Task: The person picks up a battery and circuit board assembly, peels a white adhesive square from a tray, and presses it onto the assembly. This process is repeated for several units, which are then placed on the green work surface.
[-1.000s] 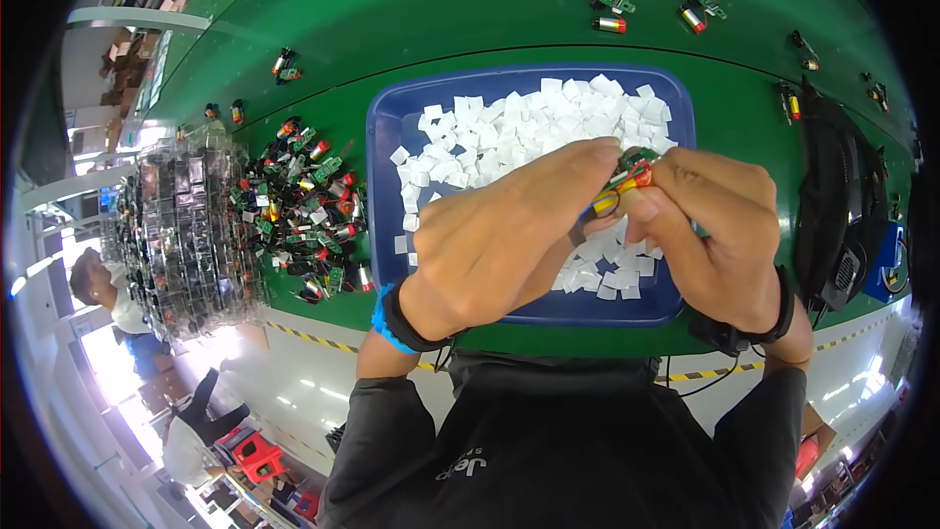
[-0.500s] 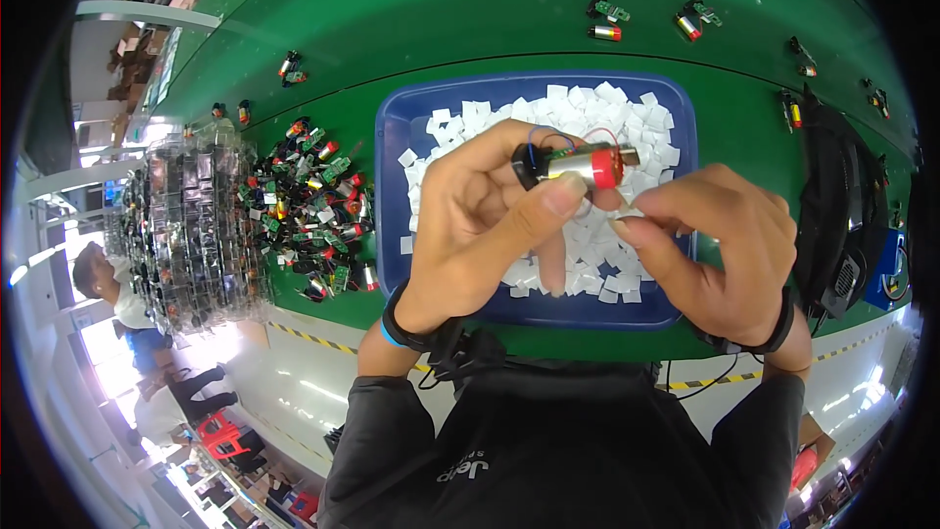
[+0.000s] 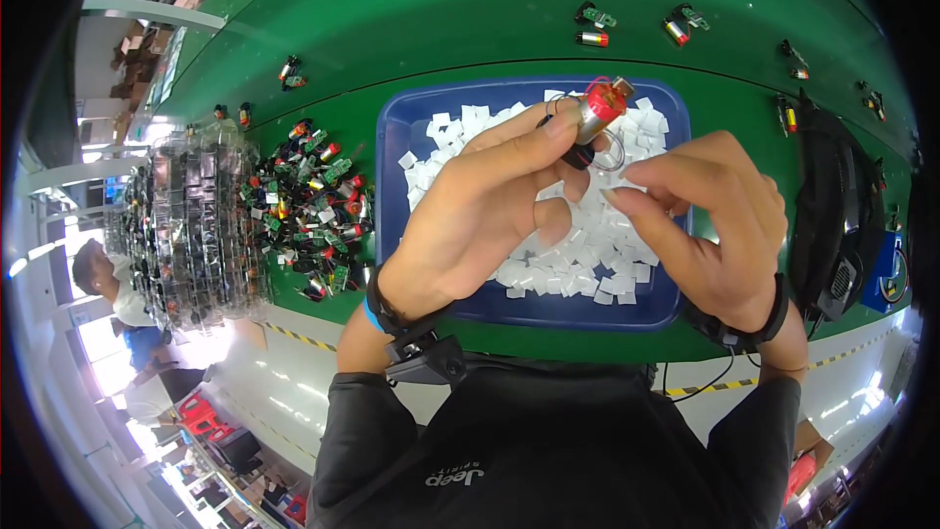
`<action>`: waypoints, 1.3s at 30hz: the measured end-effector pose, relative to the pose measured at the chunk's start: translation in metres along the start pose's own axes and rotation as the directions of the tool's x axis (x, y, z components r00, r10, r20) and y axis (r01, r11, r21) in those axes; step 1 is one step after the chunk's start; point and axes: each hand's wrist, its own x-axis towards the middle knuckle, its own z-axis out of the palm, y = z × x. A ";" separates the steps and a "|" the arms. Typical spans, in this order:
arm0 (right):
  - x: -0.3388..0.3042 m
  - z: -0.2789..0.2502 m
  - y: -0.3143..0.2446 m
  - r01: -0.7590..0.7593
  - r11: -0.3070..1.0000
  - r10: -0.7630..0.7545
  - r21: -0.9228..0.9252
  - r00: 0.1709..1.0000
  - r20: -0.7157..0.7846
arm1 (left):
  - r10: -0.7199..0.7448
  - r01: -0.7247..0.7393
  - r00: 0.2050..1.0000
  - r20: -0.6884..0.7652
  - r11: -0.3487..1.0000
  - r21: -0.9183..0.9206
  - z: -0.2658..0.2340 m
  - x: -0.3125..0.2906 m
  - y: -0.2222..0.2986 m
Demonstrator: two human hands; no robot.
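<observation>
Left hand (image 3: 475, 198): wired cylindrical cell (image 3: 599, 114) gripped, upper centre
Right hand (image 3: 720, 225): held centre-right
Blue tray (image 3: 548, 312): white squares (image 3: 576, 269) strewn, centre

The left forearm (image 3: 361, 347) is passed by the near left corner of the tray (image 3: 558, 312), and the right forearm (image 3: 788, 345) is extended beyond the near right corner. The left hand (image 3: 470, 201) is raised over the tray's left half, palm turned partly upward, thumb (image 3: 545, 139) pressed in a pinch toward the far edge, the lower fingers (image 3: 554, 221) loosely bent. The right hand (image 3: 729, 211) is held across the right edge, its thumb and forefinger tips set close together, the remaining fingers folded behind. Both hands are angled inward.
</observation>
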 end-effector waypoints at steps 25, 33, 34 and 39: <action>0.003 -0.012 0.011 -0.009 0.956 0.138 -0.294 0.895 0.424 | 0.075 -0.334 0.909 0.409 -0.454 0.826 -0.089 0.189 0.057; 0.006 -0.014 0.016 -0.082 0.917 0.191 -0.391 0.950 0.248 | 0.416 -0.349 0.866 0.277 0.108 0.931 -0.024 0.042 0.011; 0.005 -0.011 0.014 -0.088 0.913 0.199 -0.397 0.948 0.248 | 0.396 -0.297 0.898 0.192 0.222 0.929 -0.018 0.024 0.003; -0.003 -0.003 0.006 -0.061 0.978 0.143 -0.202 0.896 0.420 | 0.515 -0.302 0.841 0.167 0.192 0.934 -0.015 -0.015 -0.017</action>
